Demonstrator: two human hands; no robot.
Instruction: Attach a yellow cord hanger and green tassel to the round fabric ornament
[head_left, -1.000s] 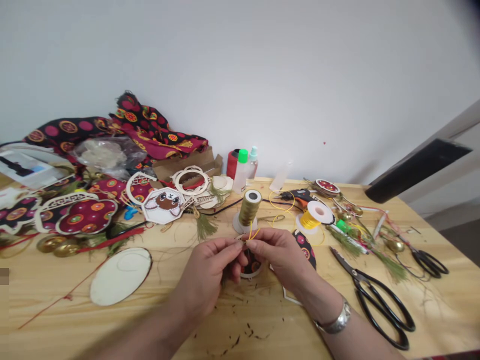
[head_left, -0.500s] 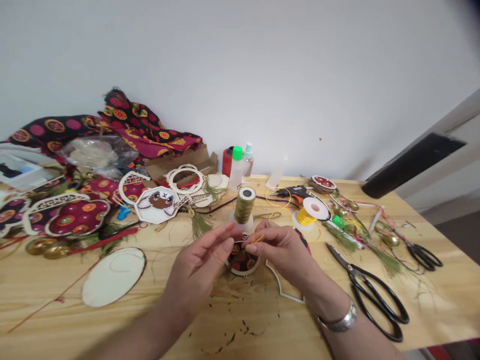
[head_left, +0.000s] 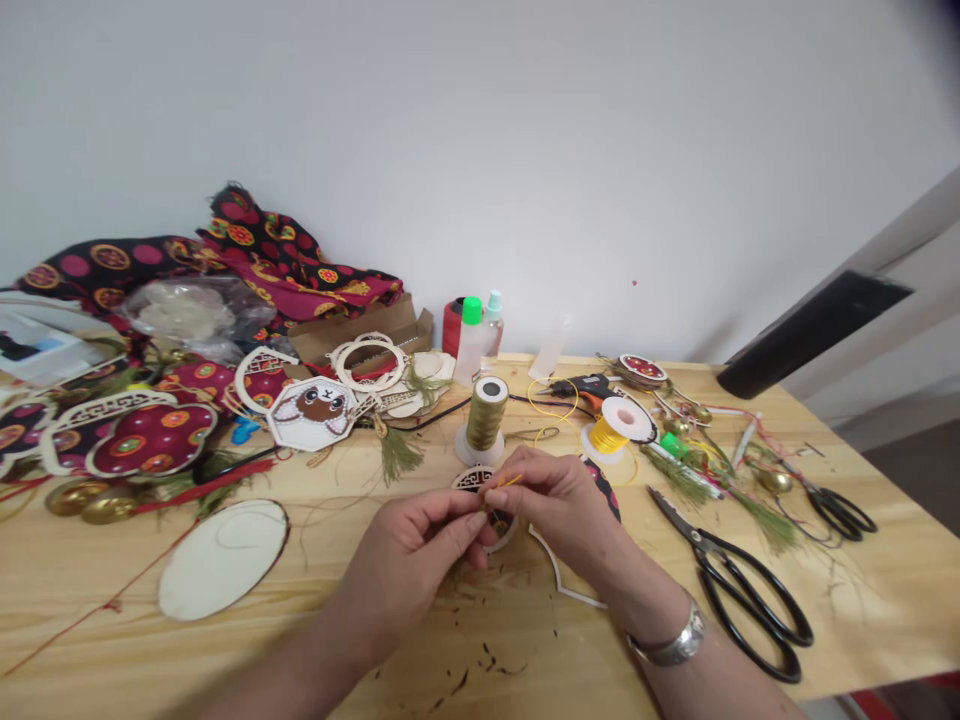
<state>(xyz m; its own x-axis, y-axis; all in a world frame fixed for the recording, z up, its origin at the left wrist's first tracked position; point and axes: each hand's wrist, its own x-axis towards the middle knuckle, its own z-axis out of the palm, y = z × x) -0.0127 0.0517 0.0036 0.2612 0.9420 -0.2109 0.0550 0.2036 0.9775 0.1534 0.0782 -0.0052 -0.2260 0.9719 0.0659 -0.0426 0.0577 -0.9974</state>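
Observation:
My right hand pinches a short end of yellow cord between thumb and fingers. Its fingertips meet those of my left hand, whose thumb and fingers are pressed together; what they hold is hidden. Just beneath my fingers lies a round wooden-framed ornament with patterned dark fabric, partly covered. Behind it stands a cone of olive thread. A spool of yellow cord rests beyond my right hand. Beside my right wrist is a thin white frame, partly hidden.
Large black-handled scissors lie at the right, with smaller scissors beyond. A glue gun is behind the spool. Left are an oval white disc, a sheep-faced plaque and patterned fabric. Bottles stand near the wall.
My left hand's fingers, apart before, have closed and come up against my right fingertips. My right hand still pinches the yellow cord. The view has shifted slightly.

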